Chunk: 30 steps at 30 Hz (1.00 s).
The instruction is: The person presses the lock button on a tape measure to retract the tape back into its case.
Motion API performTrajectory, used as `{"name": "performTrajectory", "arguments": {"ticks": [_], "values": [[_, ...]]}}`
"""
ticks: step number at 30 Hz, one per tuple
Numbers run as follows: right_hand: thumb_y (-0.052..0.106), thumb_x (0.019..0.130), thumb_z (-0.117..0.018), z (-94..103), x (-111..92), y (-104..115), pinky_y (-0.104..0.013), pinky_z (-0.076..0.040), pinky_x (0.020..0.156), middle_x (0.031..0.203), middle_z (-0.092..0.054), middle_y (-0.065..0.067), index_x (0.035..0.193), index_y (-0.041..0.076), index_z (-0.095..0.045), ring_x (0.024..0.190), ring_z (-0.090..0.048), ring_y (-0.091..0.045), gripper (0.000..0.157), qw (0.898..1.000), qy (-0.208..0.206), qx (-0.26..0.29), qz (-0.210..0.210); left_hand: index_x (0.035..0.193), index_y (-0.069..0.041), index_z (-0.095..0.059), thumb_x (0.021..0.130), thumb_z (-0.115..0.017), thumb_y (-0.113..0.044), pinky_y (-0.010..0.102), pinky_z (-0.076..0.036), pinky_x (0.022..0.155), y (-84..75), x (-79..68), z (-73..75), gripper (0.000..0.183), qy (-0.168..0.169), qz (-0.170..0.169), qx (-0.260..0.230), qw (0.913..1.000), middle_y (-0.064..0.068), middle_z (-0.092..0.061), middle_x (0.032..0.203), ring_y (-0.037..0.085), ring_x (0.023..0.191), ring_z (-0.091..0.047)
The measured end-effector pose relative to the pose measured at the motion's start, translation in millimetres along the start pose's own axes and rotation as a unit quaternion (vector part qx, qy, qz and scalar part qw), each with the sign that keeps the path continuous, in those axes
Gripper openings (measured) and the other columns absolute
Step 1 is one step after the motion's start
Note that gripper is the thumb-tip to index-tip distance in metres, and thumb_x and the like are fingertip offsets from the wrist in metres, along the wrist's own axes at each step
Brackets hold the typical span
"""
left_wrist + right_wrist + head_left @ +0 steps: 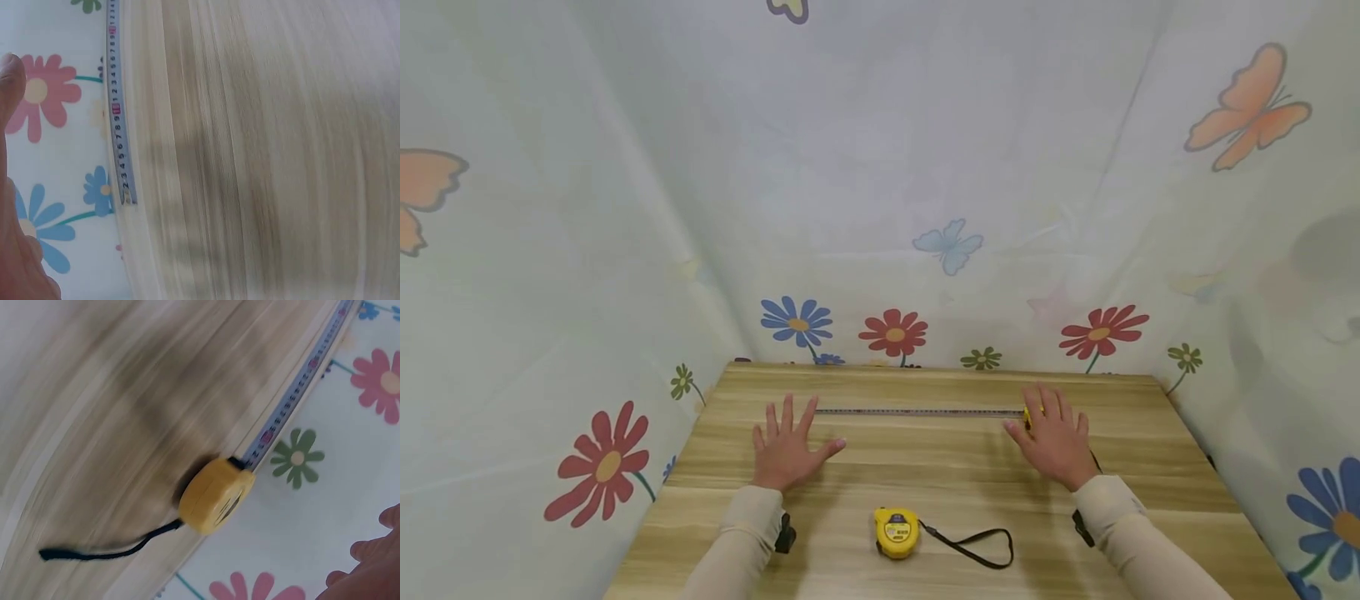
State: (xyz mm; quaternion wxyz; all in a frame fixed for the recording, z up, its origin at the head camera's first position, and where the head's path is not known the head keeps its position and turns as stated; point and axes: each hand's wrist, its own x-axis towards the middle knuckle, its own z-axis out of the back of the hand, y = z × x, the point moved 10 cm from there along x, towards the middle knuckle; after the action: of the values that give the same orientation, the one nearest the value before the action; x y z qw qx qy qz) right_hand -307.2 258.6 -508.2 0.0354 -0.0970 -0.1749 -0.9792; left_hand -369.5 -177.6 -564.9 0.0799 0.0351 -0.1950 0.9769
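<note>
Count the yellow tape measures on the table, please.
2. One tape measure lies on the near part of the table; the other, partly behind the right hand in the head view, has its blade extended toward the left hand.

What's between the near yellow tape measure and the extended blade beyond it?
Just bare wood-grain tabletop: the head view shows nothing on the straight stretch from the near yellow tape measure to the extended blade.
</note>
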Motion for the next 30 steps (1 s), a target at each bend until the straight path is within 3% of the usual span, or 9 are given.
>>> {"name": "performTrajectory", "arguments": {"ticks": [18,25,30], "values": [[0.054,0.106,-0.051,10.1,9.7,-31.8,-0.088,-0.014,0.112,0.170,-0.019,-0.028,0.163,0.004,-0.027,0.154,-0.015,-0.057,0.079,0.999,0.011,0.004,-0.031,0.168,-0.027,-0.020,0.089,-0.057,-0.079,0.080,-0.003,0.122,21.5,14.6,5.2,0.101,0.024,0.018,-0.022,0.9993,0.022,-0.002,0.176,0.053,0.160,0.004],[0.051,0.105,-0.055,-1.1,12.0,-45.8,-0.088,-0.018,0.111,0.167,-0.022,-0.031,0.162,0.000,-0.028,0.151,-0.017,-0.059,0.081,0.999,0.024,0.003,-0.041,0.168,-0.019,-0.020,0.091,-0.061,-0.074,0.076,-0.015,0.124,31.9,26.7,-8.3,0.103,0.027,0.002,-0.026,0.9993,0.026,-0.007,0.174,0.054,0.159,-0.007],[0.047,0.104,-0.060,-18.6,13.8,-58.5,-0.085,-0.029,0.108,0.162,-0.028,-0.034,0.159,-0.002,-0.030,0.145,-0.025,-0.062,0.079,0.999,0.021,0.001,-0.028,0.167,-0.007,-0.018,0.093,-0.067,-0.064,0.069,-0.026,0.124,33.2,38.0,-25.0,0.106,0.055,-0.013,-0.094,0.9940,0.027,-0.011,0.173,0.051,0.159,-0.014]]}}
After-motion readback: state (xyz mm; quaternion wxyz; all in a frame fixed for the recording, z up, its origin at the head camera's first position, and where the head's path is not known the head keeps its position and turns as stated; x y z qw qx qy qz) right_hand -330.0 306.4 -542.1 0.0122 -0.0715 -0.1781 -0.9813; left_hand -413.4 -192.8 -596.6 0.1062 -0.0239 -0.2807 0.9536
